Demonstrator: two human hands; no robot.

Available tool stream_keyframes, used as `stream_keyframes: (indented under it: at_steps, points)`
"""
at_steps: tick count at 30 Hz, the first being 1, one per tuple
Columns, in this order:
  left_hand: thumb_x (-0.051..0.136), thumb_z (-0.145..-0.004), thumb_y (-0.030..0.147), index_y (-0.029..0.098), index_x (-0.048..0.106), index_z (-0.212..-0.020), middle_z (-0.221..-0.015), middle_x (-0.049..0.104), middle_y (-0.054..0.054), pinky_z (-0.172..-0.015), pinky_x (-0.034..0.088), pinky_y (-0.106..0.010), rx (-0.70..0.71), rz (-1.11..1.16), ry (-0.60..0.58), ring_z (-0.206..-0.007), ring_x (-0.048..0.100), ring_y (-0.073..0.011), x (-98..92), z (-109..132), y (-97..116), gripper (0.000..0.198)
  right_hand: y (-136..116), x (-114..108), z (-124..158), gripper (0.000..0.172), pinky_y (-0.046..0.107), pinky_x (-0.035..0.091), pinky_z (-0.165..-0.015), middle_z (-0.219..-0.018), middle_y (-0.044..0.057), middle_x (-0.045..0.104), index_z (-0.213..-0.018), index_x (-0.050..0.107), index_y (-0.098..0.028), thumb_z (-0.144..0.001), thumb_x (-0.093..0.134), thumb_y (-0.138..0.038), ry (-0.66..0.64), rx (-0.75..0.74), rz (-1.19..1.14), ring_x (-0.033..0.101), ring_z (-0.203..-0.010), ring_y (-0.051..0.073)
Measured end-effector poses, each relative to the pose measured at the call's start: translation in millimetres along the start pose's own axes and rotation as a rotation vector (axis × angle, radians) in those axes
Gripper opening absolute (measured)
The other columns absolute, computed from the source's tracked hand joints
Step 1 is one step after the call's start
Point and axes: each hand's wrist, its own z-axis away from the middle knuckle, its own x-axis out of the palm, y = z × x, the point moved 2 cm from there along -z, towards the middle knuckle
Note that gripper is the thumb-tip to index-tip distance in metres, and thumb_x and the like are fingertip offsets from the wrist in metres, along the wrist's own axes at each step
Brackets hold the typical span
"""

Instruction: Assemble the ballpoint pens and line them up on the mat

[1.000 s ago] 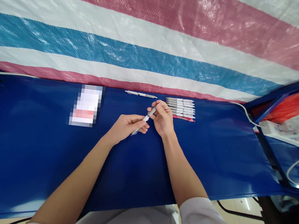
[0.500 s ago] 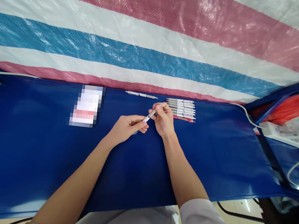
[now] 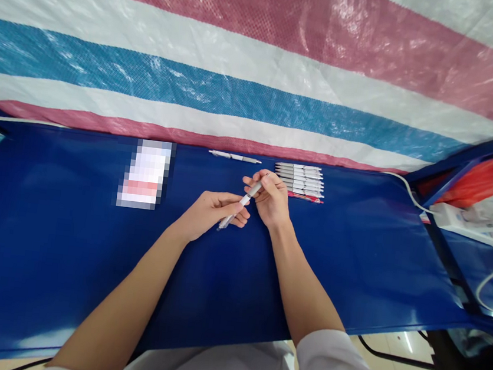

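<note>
Between my two hands is a white and grey pen (image 3: 245, 199), held aslant above the table. My left hand (image 3: 212, 214) pinches its white lower part between thumb and fingers, and the clip end sticks out below. Higher up, my right hand (image 3: 272, 200) grips the grey end with thumb and fingertips, which partly hide the tip. Just behind my right hand lies a row of several white and grey pens (image 3: 303, 176), with a red pen (image 3: 307, 198) at its near side. A single white and grey pen (image 3: 235, 156) lies apart, near the back edge.
A blurred-out rectangular item (image 3: 145, 173) lies to the left on the blue table (image 3: 64, 259). Behind rises a striped plastic sheet (image 3: 257, 91). At the right are a white power strip (image 3: 468, 225), cables and a red plastic bag (image 3: 490, 180) by the blue frame.
The pen's clip end now shows below my left hand, where it was mostly covered before. My left hand has shifted slightly right; both hands still hold the pen.
</note>
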Motion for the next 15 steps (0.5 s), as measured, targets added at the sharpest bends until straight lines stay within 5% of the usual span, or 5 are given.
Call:
stream_keyframes:
  at_steps: [8,15]
  points:
    - [0.078,-0.079,0.040,0.015,0.076,-0.096,-0.083,0.076,-0.007,-0.076,0.062,-0.033,-0.049,0.071,-0.031,-0.072,0.073,-0.0171,1.8,-0.1,-2.9,0.030,2.4,-3.1,-1.3,0.026,0.018,0.060,-0.056,-0.067,-0.008,0.068,-0.078,0.068,-0.024,-0.064,0.086,-0.036,-0.046,0.006,-0.090,0.072,-0.063,0.010]
    - [0.067,-0.087,0.038,0.019,0.074,-0.107,-0.085,0.077,-0.003,-0.082,0.060,-0.033,0.207,-0.456,0.191,-0.076,0.074,-0.0184,-3.6,-3.4,-5.8,0.029,2.9,-2.2,-4.8,0.032,0.018,0.059,-0.055,-0.071,-0.007,0.066,-0.067,0.058,-0.021,-0.063,0.086,-0.036,0.101,-0.027,0.042,0.069,-0.059,0.009]
